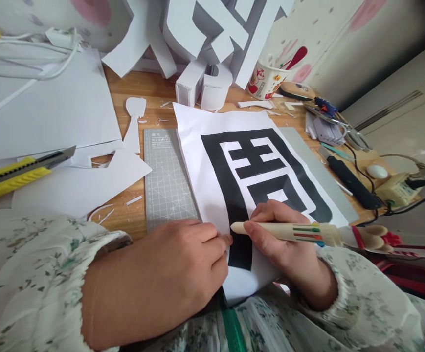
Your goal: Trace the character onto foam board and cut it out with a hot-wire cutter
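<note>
A white paper sheet (212, 166) bears a large black printed Chinese character and slants toward my lap. My right hand (285, 239) grips a cream multicolor ballpoint pen (281, 231) with coloured sliders and a figure on its end. The pen's tip points left, at the left edge of the black stroke. My left hand (183, 259) is closed on the sheet's lower left edge, fingertips close to the pen tip; its thumb is hidden. Under the sheet lies a grey cutting mat (166, 176).
White three-dimensional paper characters (197, 34) stand at the back, beside a paper cup (267, 80) holding tools. A yellow utility knife (21, 173) lies left on white boards (43, 107). To the right are a black-handled tool (351, 181), cables and a power adapter (399, 188).
</note>
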A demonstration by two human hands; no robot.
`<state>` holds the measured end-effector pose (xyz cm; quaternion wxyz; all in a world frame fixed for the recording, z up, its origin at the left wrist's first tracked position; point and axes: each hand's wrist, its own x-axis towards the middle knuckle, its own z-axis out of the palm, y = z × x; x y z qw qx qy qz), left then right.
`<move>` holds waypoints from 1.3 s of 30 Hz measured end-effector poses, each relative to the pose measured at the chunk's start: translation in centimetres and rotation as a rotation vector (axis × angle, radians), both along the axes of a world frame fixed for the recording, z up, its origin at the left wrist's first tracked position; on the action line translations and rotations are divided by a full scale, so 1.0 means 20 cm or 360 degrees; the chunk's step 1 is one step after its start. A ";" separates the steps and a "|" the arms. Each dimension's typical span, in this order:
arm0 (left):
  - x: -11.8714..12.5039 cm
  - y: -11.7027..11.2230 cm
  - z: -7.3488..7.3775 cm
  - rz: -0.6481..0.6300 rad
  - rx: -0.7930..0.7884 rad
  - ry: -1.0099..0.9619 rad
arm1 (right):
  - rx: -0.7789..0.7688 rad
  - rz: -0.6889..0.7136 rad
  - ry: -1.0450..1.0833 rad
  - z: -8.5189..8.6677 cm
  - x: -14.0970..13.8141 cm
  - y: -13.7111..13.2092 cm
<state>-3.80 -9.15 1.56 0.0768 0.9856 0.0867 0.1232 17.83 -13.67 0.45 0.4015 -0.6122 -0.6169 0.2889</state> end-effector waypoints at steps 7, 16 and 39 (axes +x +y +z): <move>0.00 0.00 0.01 0.0007 0.0025 -0.0017 | -0.0022 -0.0076 0.0085 -0.03 0.00 0.00; 0.00 0.00 0.01 0.0074 0.0034 -0.0027 | -0.0030 -0.0006 0.0090 -0.03 0.01 -0.01; 0.00 0.00 0.00 0.0203 0.0175 -0.0072 | 0.0021 -0.0115 0.0025 -0.03 -0.02 0.02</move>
